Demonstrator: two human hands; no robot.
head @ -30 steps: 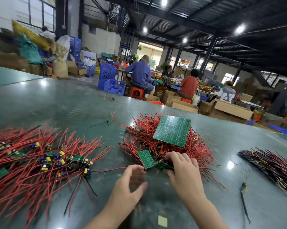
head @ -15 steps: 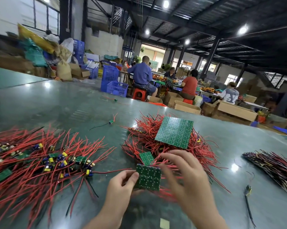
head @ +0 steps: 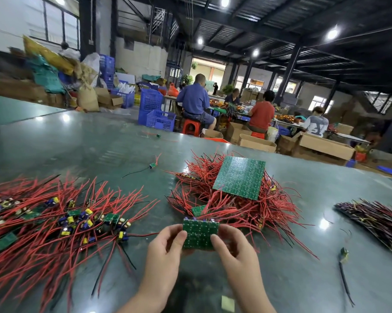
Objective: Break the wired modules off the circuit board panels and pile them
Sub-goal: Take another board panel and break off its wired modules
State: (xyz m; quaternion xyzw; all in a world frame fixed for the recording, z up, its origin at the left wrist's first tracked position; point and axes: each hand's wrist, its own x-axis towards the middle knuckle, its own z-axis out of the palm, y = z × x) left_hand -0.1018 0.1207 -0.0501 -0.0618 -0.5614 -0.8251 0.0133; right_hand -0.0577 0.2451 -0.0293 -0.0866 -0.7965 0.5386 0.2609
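A small green panel piece is being held up at near centre, above the table, pinched at its left edge by the left hand and at its right edge by the right hand. Half a second ago it was being gripped by the left alone; now it is being squared for snapping between them, the loose-module pile lying left.

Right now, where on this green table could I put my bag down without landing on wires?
Bare green tabletop stretches behind the two red-wire heaps, broken only by a stray wired module. Another free patch lies between the central heap under the big green panel and the dark wire bundle. The left pile of loose modules is crowded.
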